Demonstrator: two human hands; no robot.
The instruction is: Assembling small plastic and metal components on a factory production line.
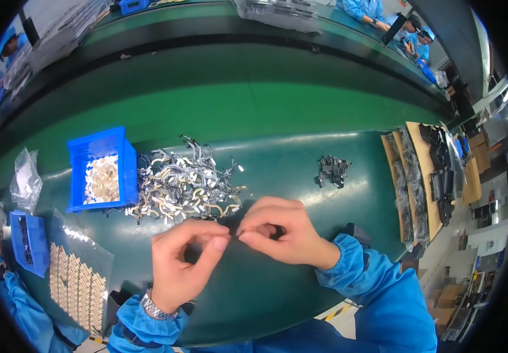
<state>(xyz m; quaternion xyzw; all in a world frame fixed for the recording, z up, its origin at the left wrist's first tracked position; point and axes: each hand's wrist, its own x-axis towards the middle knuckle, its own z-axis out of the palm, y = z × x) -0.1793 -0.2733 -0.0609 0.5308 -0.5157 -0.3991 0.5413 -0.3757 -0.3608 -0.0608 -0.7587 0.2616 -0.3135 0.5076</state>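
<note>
right at the centre, left hand [190,259] and right hand [286,232] come almost tip to tip, each thumb and finger pinched narrow; whether a tiny piece sits between them, i can't tell. looks like a close fingertip step, and the next move seems to call for a light, steady pinch. just beyond the left hand, the small cables [174,185] lie in a tangled heap, a blue bin [130,170] at its left. beyond the right hand, black parts [332,170] sit piled on the green table [277,294]. out left, tan pieces [77,288] and a co-worker's sleeve [27,306]; far right, cardboard [425,176]; farthest ahead, people [363,9] in blue.
</note>
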